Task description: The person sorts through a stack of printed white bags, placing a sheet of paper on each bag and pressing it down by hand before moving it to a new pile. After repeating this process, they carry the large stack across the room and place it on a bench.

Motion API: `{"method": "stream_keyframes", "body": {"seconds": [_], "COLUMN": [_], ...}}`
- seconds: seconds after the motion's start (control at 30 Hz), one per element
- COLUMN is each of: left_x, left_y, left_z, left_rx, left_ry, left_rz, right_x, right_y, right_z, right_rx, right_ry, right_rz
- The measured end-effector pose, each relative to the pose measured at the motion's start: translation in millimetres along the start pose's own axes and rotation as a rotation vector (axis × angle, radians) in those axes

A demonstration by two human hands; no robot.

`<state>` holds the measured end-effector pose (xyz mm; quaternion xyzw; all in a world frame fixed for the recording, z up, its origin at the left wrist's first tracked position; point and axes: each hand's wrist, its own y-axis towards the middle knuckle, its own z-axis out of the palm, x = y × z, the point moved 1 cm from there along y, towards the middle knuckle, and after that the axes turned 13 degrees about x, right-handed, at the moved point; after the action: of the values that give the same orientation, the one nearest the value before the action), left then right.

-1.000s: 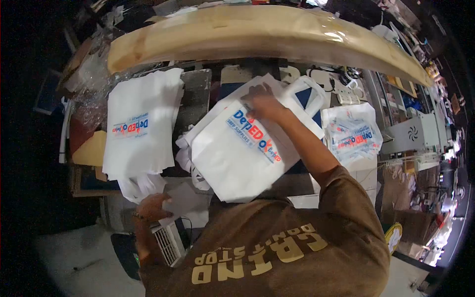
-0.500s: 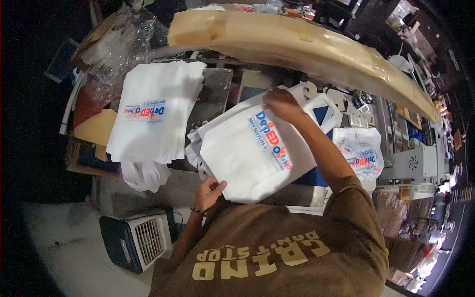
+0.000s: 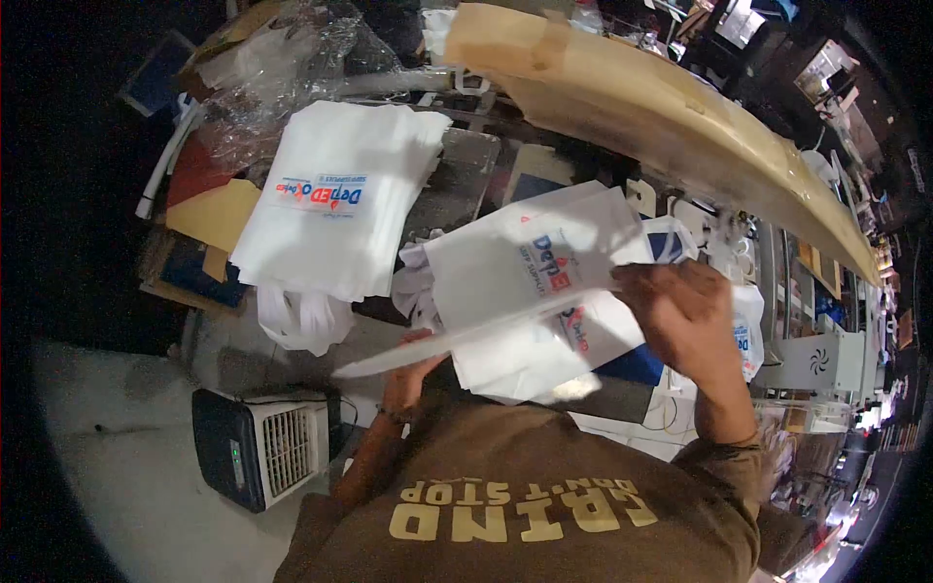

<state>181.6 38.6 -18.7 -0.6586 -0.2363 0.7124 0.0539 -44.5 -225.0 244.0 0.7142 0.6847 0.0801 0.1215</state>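
Observation:
A thin white printed bag [image 3: 476, 333] is lifted and seen almost edge-on, smeared by motion. At its right end, my right hand [image 3: 675, 306] has closed fingers on the bag. My left hand [image 3: 413, 367], with a bracelet at the wrist, grips near its left end, fingers partly hidden behind it. Under the lifted bag lies a pile of white bags [image 3: 476, 257] with blue and red "DepED" lettering. Left of that pile rests a taller stack of the same bags [image 3: 340, 155], its handles hanging over the table's front edge.
A long brown paper-wrapped bundle [image 3: 671, 107] stretches across the back. Crumpled clear plastic [image 3: 301, 78] fills the back left, above cardboard pieces [image 3: 209, 228]. More printed bags [image 3: 746, 330] lie at right beside a grey machine [image 3: 821, 361]. An air cooler [image 3: 262, 447] stands on the floor.
The bag has come up off the pile and turned edge-on. My right hand has moved right and toward my body, carrying its edge. The view has shifted slightly.

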Motion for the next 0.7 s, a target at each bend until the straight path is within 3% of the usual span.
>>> {"method": "stream_keyframes", "body": {"seconds": [0.17,0.23,0.3,0.33,0.37,0.5,0.57,0.67,0.7], "left_x": [-82.0,-108.5,-109.2,-105.3,-102.3,-137.8,-205.7,-230.4,-234.0], "left_y": [-39.8,-52.9,-56.9,-56.3,-55.5,-43.4,-31.7,27.9,39.2], "left_z": [-73.1,-106.2,-147.4,-164.4,-182.7,-257.5,-269.2,-348.5,-360.4], "left_rx": [-0.134,-0.15,-0.183,-0.199,-0.213,-0.264,-0.545,-0.604,-0.808], "left_ry": [-0.579,-0.622,-0.573,-0.549,-0.525,-0.263,0.092,0.176,0.633], "left_rz": [0.613,0.749,0.737,0.739,0.751,0.801,0.586,0.524,0.315], "right_x": [26.5,25.8,31.6,36.9,36.6,49.7,56.4,86.5,97.4], "right_y": [33.9,62.6,98.2,113.1,133.5,200.1,224.8,244.3,250.8], "right_z": [-38.8,-23.5,-9.4,-2.1,14.5,84.2,133.5,201.6,225.7], "right_rx": [0.065,-0.221,-0.313,-0.244,-0.373,-0.382,-0.252,-0.124,-0.114], "right_ry": [0.225,0.549,0.653,0.791,0.781,1.25,1.194,1.371,1.383], "right_rz": [0.152,-0.004,-0.029,0.064,-0.042,0.142,0.217,0.26,0.304]}}
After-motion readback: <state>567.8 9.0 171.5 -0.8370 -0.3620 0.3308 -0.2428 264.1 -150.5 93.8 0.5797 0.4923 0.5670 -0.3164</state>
